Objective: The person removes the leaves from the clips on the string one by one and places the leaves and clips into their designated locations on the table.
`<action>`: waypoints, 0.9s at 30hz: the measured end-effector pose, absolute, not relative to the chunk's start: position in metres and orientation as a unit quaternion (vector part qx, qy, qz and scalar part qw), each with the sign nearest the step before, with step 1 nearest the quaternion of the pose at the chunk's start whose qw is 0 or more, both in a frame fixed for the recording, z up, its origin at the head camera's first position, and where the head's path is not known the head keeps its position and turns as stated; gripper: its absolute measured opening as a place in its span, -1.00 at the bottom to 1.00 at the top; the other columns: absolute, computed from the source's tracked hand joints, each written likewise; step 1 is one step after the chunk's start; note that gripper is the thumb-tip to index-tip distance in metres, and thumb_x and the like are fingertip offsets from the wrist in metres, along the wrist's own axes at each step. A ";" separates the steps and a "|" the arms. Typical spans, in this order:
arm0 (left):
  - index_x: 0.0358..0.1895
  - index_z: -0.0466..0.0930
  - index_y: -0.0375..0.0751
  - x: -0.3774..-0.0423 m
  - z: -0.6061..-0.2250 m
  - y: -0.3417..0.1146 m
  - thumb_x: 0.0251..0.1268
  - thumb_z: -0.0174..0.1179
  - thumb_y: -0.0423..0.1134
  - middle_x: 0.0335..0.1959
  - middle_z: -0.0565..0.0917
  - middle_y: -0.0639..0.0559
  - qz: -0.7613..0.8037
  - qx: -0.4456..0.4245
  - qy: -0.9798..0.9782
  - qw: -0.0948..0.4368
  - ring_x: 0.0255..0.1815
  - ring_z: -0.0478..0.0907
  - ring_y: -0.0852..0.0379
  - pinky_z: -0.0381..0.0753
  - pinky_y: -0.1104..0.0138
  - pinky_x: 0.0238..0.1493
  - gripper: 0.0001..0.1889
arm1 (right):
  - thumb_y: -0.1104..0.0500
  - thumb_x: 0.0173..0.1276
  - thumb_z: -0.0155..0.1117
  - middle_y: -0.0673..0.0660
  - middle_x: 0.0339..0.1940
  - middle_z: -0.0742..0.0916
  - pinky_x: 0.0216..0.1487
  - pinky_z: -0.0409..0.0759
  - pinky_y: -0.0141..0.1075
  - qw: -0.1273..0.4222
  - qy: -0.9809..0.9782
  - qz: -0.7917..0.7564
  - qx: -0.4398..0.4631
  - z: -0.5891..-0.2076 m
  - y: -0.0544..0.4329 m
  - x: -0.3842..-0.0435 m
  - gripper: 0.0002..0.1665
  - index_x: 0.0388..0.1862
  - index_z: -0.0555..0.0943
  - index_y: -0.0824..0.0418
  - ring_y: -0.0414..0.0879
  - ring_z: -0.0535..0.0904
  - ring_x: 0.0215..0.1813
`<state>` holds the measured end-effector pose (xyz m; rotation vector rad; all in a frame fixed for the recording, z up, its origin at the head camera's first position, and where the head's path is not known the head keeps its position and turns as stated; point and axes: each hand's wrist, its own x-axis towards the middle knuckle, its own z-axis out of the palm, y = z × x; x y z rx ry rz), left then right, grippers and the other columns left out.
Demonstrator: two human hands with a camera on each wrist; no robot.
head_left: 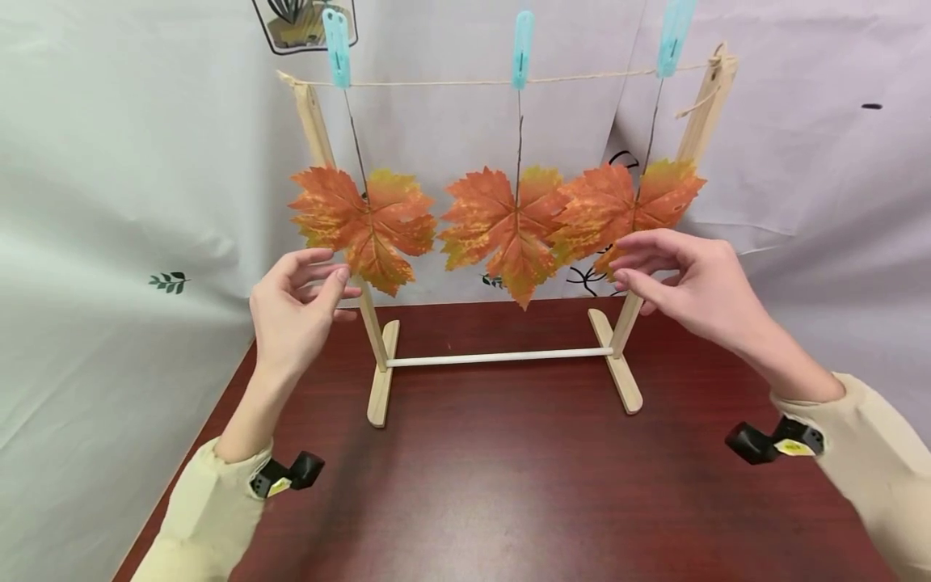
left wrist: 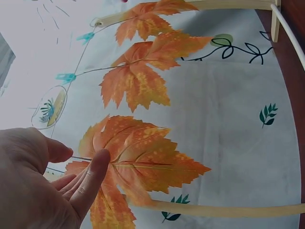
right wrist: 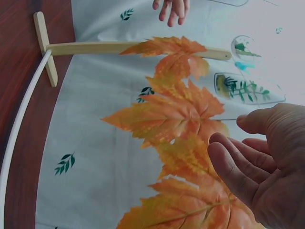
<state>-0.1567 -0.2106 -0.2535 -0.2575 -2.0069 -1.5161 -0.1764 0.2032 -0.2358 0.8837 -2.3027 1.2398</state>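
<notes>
Three orange-and-yellow artificial maple leaves hang by thin dark stems in a row: a left leaf, a middle leaf and a right leaf. Light blue clothespins clip them to a twine line. My left hand hovers at the left leaf's lower edge, fingers loosely bent with nothing between them. Beside the right leaf's lower part, my right hand is raised, relaxed and holding nothing. Whether either hand brushes its leaf, I cannot tell. The right leaf slightly overlaps the middle one.
The twine runs between two wooden posts, knotted at the right top. A white rod joins the posts low down, above wooden feet. The stand is on a dark red table, with a pale printed cloth behind.
</notes>
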 end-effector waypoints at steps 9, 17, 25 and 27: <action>0.01 0.58 -0.46 -0.167 -0.235 -0.209 0.29 0.30 -0.45 -0.25 0.73 -0.22 -0.638 -0.122 -0.707 0.281 -0.49 0.74 0.10 0.69 0.29 -0.56 -0.73 | 0.49 0.26 0.34 0.09 -0.25 0.80 -0.55 0.67 -0.31 0.179 -0.800 0.469 0.330 -0.219 0.181 -0.189 -0.64 0.06 0.64 0.42 -0.19 0.75 -0.31; -0.02 0.58 -0.46 -0.175 -0.222 -0.206 0.26 0.31 -0.47 -0.28 0.73 -0.23 -0.669 -0.128 -0.681 0.269 -0.53 0.72 0.07 0.68 0.29 -0.61 -0.74 | 0.43 0.32 0.32 0.26 -0.20 0.77 -0.55 0.67 -0.26 0.156 -0.792 0.488 0.332 -0.203 0.166 -0.197 -0.65 0.09 0.62 0.43 -0.11 0.76 -0.33; -0.03 0.61 -0.41 -0.179 -0.208 -0.204 0.26 0.32 -0.45 -0.30 0.72 -0.23 -0.663 -0.120 -0.686 0.274 -0.56 0.71 0.06 0.67 0.31 -0.61 -0.76 | 0.36 0.36 0.30 0.27 -0.18 0.76 -0.57 0.66 -0.24 0.141 -0.785 0.499 0.338 -0.189 0.151 -0.206 -0.67 0.09 0.60 0.44 -0.04 0.76 -0.31; -0.03 0.61 -0.40 -0.180 -0.205 -0.204 0.26 0.33 -0.43 -0.29 0.71 -0.24 -0.663 -0.119 -0.687 0.273 -0.56 0.71 0.06 0.68 0.30 -0.60 -0.76 | 0.36 0.36 0.31 0.28 -0.18 0.76 -0.56 0.66 -0.22 0.137 -0.780 0.505 0.343 -0.186 0.147 -0.207 -0.66 0.09 0.60 0.45 -0.02 0.76 -0.32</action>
